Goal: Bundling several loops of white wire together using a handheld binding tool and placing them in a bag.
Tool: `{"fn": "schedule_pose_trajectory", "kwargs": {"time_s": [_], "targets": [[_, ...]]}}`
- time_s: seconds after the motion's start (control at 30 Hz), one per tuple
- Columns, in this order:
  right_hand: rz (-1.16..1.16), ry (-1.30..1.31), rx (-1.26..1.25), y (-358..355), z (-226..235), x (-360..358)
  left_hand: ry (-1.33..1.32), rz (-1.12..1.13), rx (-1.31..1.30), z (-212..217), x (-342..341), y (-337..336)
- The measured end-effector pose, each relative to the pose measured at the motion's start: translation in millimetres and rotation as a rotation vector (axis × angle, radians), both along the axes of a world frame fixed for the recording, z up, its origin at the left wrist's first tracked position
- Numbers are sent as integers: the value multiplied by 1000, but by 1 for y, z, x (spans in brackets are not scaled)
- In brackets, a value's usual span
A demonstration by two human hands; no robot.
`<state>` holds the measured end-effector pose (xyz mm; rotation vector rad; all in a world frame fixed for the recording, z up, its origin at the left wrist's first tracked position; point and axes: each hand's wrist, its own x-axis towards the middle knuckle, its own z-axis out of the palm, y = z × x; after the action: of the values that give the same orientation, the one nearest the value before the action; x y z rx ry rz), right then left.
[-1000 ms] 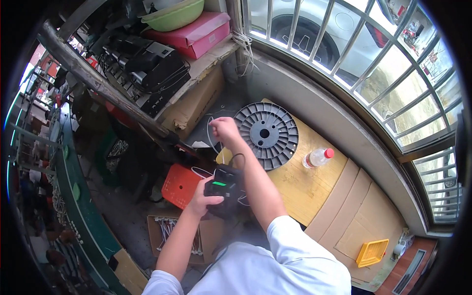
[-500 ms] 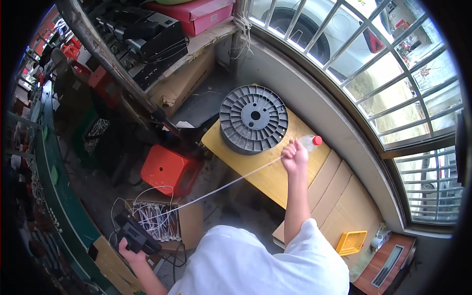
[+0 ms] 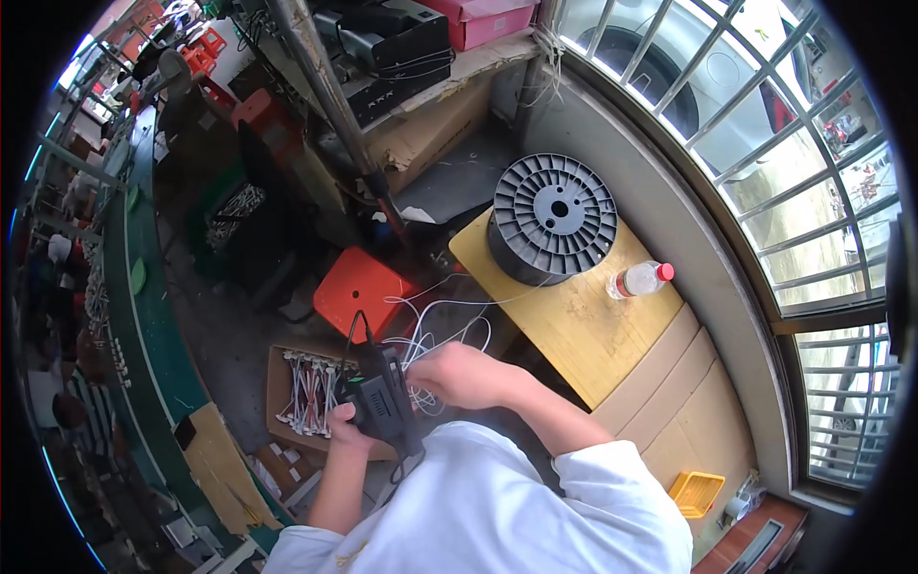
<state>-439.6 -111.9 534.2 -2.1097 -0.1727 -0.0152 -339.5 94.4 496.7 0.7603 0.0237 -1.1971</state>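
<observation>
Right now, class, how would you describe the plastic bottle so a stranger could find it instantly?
Find the pale wooden board below the barred window. On it stands a big dark grey ribbed cable spool; just right of that lies the clear plastic bottle on its side, the only thing there with a red cap.

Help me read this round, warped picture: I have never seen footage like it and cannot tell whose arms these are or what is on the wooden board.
The picture comes from a wide-angle camera worn on a person's head, looking down, so straight edges bend near the rim. The two bare arms rising from the bottom are that person's own. The left hand grips a black handheld tool. The right hand meets it, fingers among loops of thin white wire. That wire runs up to a large black spool lying flat on a wooden board. A clear plastic bottle with a red cap lies beside the spool. Below the board stand an orange stool and an open cardboard box of bundled wires.
</observation>
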Motion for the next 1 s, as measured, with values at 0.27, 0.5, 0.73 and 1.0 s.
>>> {"fn": "schedule_pose_trajectory", "kwargs": {"time_s": [0.27, 0.5, 0.73, 1.0], "targets": [[-251, 296, -37, 22, -36, -120, 357, -370, -484, -16, -18, -29], [-1103, 189, 1283, -12, -89, -95, 24, -639, -320, 1, -8, -50], [-1432, -587, 2046, -186, -129, -105, -587, -1253, -299, 32, -28, -96], [-1648, 26, 731, -308, -85, -7, -489, -767, -234, 1, -1, -85]]}}
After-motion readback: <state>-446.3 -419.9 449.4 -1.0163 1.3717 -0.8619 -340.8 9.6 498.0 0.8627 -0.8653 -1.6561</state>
